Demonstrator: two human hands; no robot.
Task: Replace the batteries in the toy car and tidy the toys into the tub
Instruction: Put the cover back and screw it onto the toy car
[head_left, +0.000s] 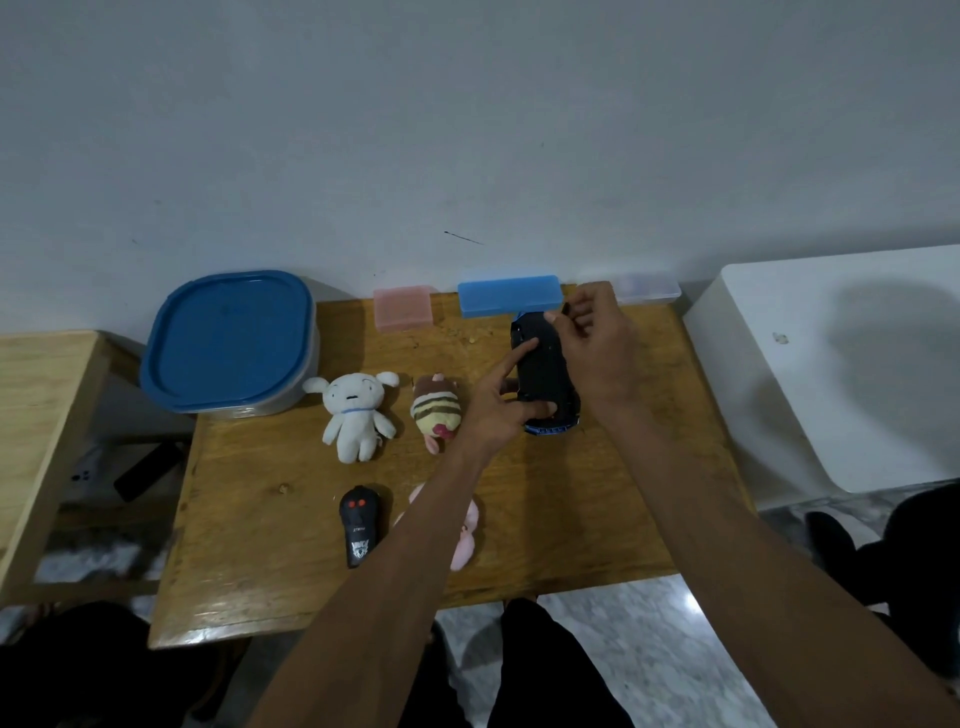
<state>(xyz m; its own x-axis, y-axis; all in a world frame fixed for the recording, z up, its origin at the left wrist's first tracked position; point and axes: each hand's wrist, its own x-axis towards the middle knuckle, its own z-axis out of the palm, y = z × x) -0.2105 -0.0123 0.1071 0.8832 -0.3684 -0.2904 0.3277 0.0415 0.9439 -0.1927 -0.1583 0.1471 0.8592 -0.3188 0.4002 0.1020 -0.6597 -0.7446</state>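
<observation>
The toy car (543, 364) lies upside down at the back right of the wooden table (270, 467), black underside up, blue body showing at its near end. My left hand (498, 405) holds the car's near end, thumb curled round it and index finger stretched along the underside. My right hand (597, 343) hovers over the far end, fingers curled, pinching a small dark object (566, 307) that I cannot identify. The tub (228, 343) stands at the back left with its blue lid on. A white plush (356, 410), a striped plush (436, 410) and a pink plush (467, 530) lie on the table.
A black remote (359, 525) lies near the front. Along the wall stand a pink box (402, 307), a blue box (509, 295) and a clear box (647, 287). A white surface (831, 364) adjoins on the right, another wooden table (36, 395) on the left.
</observation>
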